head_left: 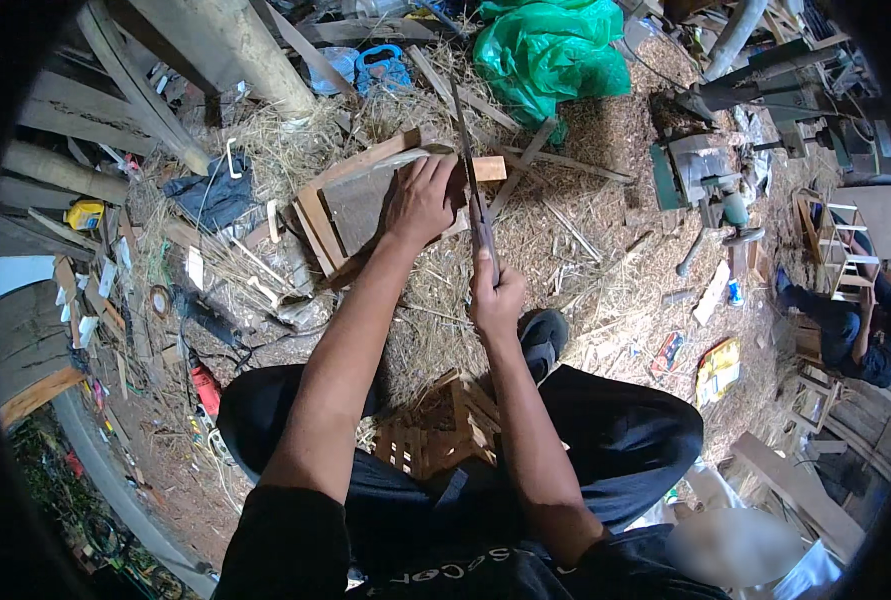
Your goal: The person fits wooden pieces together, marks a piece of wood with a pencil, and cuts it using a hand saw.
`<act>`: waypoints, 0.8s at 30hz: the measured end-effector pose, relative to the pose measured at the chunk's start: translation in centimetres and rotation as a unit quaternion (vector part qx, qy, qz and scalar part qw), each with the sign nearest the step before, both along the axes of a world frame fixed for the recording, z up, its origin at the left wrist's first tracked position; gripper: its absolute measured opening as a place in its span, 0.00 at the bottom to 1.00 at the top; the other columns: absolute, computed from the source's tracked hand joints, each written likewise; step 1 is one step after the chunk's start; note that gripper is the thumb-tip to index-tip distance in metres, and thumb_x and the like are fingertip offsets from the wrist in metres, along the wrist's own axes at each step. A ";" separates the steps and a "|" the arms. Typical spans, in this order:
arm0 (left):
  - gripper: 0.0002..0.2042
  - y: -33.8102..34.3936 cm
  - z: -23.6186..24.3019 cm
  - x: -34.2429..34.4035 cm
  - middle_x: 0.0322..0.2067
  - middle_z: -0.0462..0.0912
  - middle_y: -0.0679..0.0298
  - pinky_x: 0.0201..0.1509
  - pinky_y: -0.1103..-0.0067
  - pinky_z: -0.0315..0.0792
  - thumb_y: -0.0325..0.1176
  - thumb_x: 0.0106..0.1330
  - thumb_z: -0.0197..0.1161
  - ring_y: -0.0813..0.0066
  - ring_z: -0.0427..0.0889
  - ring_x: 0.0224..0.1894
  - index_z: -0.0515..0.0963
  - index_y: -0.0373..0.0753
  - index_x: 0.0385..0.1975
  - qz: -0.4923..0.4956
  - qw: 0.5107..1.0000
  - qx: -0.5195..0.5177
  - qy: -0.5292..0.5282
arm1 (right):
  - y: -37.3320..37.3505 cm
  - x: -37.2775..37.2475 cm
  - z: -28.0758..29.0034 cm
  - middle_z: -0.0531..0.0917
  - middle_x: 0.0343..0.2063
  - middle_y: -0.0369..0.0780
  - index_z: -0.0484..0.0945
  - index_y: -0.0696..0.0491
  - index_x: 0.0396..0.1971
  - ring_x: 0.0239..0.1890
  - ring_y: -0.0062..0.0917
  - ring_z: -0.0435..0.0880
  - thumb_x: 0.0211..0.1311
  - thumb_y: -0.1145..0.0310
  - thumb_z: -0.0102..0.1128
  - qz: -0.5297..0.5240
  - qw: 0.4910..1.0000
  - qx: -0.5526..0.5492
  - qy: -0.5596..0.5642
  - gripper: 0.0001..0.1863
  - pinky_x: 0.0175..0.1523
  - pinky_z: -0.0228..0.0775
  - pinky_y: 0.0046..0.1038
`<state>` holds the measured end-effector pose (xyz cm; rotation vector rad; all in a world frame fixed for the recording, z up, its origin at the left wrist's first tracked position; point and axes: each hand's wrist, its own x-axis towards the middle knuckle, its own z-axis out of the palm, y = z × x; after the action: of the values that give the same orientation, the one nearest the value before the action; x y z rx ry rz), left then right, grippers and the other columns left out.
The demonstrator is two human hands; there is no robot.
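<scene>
My right hand (498, 298) is closed round the handle end of a handsaw (468, 150). Its long narrow blade points away from me and runs across a piece of wood (488, 168), whose pale end sticks out to the right of the blade. Just left of the blade, my left hand (423, 205) lies with bent fingers over the same piece, gripping it against a low wooden block or box (355, 208). The palm hides most of the piece, and how deep the blade sits in it cannot be made out.
Straw and wood shavings cover the ground. A green plastic sheet (550, 55) lies ahead, and a machine with a vise-like part (705, 175) stands at right. Another person (855, 325) sits at far right near a small ladder (850, 235). A slatted wooden piece (435, 445) lies between my legs.
</scene>
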<state>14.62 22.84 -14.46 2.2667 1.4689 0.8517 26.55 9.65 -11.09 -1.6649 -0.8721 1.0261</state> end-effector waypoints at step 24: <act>0.21 -0.2 0.1 0.0 0.46 0.73 0.58 0.58 0.63 0.62 0.30 0.55 0.63 0.55 0.70 0.52 0.73 0.40 0.50 0.032 0.999 0.020 0.009 | -1.1 2.8 2.5 0.66 0.12 0.26 0.66 0.51 0.13 0.15 0.08 0.59 0.72 0.62 0.50 -0.040 0.991 0.072 0.105 0.23 0.18 0.45 0.19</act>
<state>14.66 22.67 -14.32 2.2725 1.5537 0.8899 29.36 8.55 -8.56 -1.4308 -0.7178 1.0361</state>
